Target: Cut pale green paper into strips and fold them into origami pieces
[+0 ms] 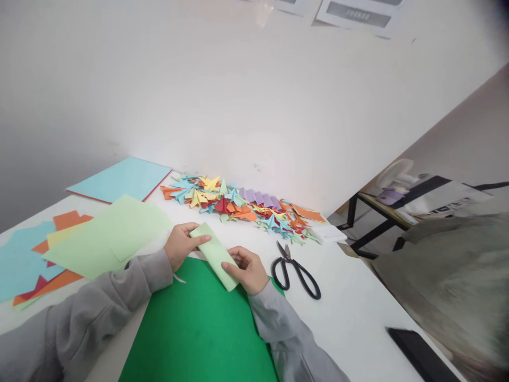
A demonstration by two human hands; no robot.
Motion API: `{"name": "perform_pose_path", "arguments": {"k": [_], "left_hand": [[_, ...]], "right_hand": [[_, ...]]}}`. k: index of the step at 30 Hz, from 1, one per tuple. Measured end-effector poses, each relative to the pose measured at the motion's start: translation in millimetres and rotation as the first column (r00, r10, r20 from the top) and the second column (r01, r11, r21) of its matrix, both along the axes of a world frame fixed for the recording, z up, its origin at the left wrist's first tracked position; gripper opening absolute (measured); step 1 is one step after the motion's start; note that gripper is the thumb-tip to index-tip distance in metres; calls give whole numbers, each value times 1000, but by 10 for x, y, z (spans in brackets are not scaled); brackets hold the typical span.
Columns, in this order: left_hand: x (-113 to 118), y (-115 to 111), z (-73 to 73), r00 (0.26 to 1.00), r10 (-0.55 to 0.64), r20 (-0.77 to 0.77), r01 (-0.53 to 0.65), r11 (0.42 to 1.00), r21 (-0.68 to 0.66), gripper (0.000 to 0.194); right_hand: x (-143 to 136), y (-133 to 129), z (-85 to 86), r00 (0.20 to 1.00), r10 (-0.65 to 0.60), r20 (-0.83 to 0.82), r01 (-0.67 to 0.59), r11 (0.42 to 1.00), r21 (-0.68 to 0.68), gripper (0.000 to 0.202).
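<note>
A folded strip of light green paper (216, 255) is held between both hands above the table. My left hand (183, 244) pinches its upper left end, thumb on top. At the lower right end my right hand (248, 269) grips the strip, its thumb pressed on the face and the other fingers behind. Beneath the hands lies a large green sheet (199, 323). Black-handled scissors (292, 270) rest to the right of my right hand, blades slightly apart.
Along the wall lies a pile of small folded paper shapes (234, 204) in many colours. Loose light green sheets (107, 236) and coloured scraps are at left, with a light blue sheet stack (119, 178) behind. A black flat object (421, 353) lies at the right edge.
</note>
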State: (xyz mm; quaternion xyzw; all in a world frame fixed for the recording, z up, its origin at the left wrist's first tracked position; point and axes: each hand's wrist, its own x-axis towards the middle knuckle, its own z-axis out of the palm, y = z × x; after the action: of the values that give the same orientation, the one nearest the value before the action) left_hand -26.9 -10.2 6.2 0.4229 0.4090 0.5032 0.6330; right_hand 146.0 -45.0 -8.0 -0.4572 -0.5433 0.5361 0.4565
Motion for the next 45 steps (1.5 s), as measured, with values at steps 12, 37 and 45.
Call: {"name": "perform_pose_path", "arguments": {"k": [12,37,45], "left_hand": [[36,-64,-18,981,-127,-146,137,989,63,25],[39,-40,-64,989,-103,-106,106,994,24,27],[34,-47,-59,991,-108,-82,110,994,15,26]], "right_hand": [[-75,-54,10,1000,-19,22,20,999,-28,31],[-74,-65,-3,1000,-10,-9,10,998,-58,29],[-64,-63,-30,1000,6,-7,-6,998,-62,28]]}}
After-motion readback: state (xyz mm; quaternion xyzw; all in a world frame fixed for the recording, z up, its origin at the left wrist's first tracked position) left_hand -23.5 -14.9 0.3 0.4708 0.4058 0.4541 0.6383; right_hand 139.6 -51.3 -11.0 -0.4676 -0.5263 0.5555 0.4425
